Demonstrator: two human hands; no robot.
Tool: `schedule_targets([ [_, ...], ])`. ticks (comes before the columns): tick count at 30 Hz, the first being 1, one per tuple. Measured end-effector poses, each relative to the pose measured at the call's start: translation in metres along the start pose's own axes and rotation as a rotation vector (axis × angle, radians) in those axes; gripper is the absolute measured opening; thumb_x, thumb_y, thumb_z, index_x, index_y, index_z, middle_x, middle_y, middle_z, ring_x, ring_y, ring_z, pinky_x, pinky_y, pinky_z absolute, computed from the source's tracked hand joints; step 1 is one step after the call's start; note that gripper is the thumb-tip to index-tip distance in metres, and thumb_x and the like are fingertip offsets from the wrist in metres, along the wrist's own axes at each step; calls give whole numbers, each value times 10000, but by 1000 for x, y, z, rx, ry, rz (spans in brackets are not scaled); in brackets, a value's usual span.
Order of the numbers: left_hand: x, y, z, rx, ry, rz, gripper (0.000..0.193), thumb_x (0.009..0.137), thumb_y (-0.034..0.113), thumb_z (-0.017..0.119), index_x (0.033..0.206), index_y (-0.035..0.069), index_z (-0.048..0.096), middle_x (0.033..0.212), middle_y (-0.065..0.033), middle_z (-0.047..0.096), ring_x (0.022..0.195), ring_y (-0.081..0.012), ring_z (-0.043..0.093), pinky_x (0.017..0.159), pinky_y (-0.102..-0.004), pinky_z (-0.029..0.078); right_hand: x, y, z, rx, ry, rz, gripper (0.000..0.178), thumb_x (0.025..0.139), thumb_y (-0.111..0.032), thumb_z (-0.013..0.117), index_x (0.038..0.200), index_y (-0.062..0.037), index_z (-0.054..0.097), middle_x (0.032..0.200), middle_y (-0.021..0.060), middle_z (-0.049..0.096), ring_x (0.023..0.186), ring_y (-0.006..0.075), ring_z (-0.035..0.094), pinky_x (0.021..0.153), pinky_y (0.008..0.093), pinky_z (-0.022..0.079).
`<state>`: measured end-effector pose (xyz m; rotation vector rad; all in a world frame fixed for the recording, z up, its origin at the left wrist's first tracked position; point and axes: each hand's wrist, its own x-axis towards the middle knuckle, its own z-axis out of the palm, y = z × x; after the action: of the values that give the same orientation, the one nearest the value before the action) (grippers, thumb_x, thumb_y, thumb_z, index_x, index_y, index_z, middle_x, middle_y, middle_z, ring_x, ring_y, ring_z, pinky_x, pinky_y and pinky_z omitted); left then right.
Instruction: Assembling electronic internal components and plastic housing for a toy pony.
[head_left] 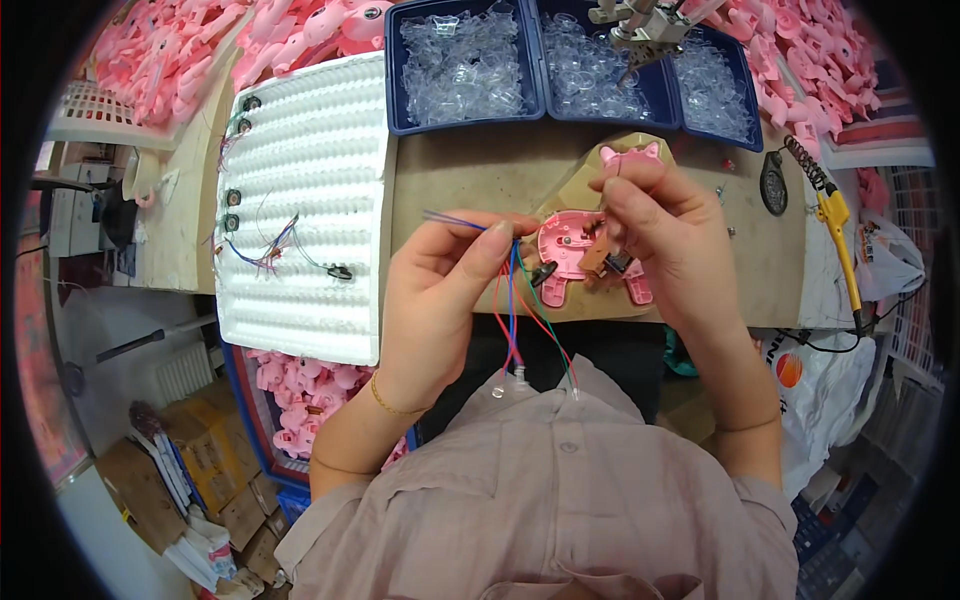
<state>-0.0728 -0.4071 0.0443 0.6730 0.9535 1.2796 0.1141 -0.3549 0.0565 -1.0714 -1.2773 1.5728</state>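
My left hand (pixel 450 270) is closed in a pinch on a bundle of thin coloured wires (pixel 515 290). Blue, red and green strands hang from its fingertips toward my shirt, and blue ends stick out to the left. A pink plastic shell (pixel 560 240), shaped like a small animal, lies open in front of me. On its right part sits a brown circuit board (pixel 598 252), tilted, with dark parts beside it. Above the shell my right hand (pixel 665 225) has thumb and forefinger pinched together; whatever is between them is too small to make out.
A white ridged foam tray (pixel 300 290) with small black round parts and wires lies at left. Blue bins (pixel 535 110) of clear plastic pieces line the back, below a metal machine head (pixel 645 40). Pink shells (pixel 330 25) pile up behind. A yellow soldering iron (pixel 838 235) hangs at right.
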Motion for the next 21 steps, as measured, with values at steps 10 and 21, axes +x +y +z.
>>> schedule_targets([
  [10,4,38,-41,426,-475,3,161,600,32,753,742,11,682,1185,-218,577,1072,-292,548,940,-378,379,33,-10,29,-642,-386,-498,197,744,-181,650,847,-17,688,767,138,630,758,307,618,675,386,488],
  [21,-10,-17,-29,797,208,447,155,865,-37,582,1015,-30,620,921,-106,644,853,-165,600,726,-266,476,-39,-11,-40,-703,26,-643,228,816,-133,638,1008,-10,649,896,129,603,825,268,612,759,340,487],
])
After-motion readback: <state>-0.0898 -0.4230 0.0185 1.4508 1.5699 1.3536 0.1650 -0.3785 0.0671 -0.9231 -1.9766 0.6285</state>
